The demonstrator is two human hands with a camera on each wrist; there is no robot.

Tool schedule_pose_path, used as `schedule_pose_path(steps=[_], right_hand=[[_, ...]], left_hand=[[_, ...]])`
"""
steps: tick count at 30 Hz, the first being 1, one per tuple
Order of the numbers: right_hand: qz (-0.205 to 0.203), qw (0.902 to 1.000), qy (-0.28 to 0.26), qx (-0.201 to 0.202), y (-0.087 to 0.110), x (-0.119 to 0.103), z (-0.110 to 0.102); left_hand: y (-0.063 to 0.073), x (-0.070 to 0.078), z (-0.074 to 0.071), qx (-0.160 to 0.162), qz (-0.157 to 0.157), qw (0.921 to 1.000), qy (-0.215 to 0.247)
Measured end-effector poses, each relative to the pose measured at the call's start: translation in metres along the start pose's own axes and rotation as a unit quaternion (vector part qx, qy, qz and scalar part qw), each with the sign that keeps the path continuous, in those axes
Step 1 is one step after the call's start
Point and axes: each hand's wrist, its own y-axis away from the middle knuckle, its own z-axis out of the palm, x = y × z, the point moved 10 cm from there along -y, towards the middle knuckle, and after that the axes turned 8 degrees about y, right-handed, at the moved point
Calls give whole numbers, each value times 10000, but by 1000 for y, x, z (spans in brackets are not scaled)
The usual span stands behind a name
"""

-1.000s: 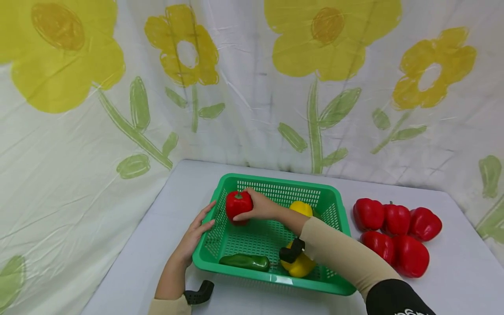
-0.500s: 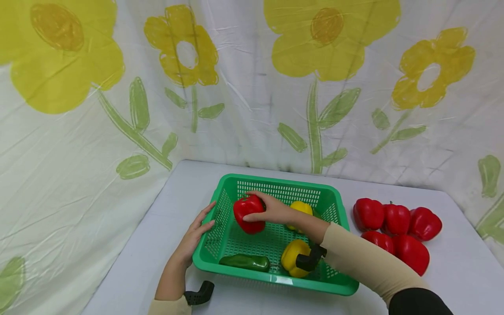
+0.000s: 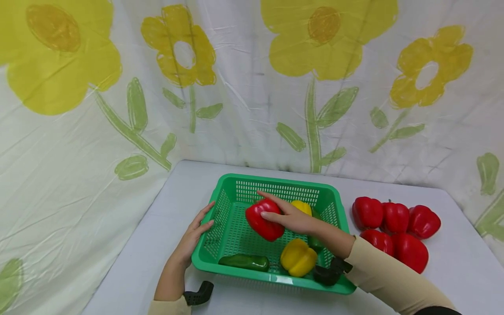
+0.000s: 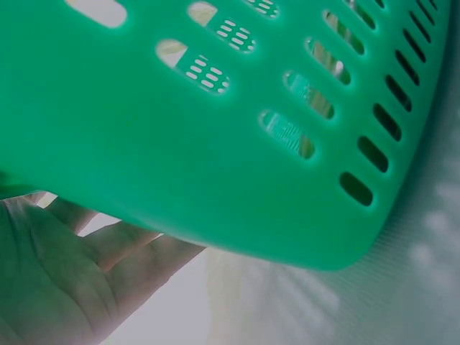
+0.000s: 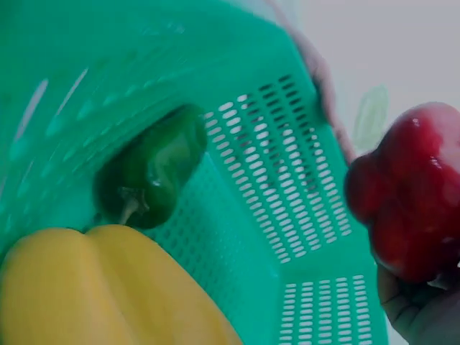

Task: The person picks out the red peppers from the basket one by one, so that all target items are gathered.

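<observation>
In the head view, my right hand (image 3: 293, 216) grips a red bell pepper (image 3: 260, 225) between thumb and fingers, over the middle of a green plastic basket (image 3: 275, 178). The pepper tilts, its stem end toward the back left. My left hand (image 3: 192, 239) rests against the basket's left rim with fingers extended. The left wrist view shows its palm and fingers beside the basket wall. Inside the basket lie a long green pepper (image 3: 244, 261) at the front, a yellow bell pepper (image 3: 298, 258) to its right, and another yellow bell pepper (image 3: 301, 206) at the back, partly hidden by my right hand.
Several red bell peppers (image 3: 395, 216) sit grouped on the white table (image 3: 193, 183) right of the basket. A dark green vegetable (image 3: 315, 243) shows partly under my right wrist. A flowered cloth (image 3: 244, 109) hangs behind the table.
My right hand has lifted the red bell pepper from the basket's left side and carried it to the right, tilting it. My left hand has stayed at the rim.
</observation>
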Motion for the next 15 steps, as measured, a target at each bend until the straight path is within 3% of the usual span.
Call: schedule_pose_path(steps=[15], right_hand=[[-180, 9995, -178, 190, 29, -16, -14]], left_hand=[[0, -1, -2, 48, -14, 10000, -51]])
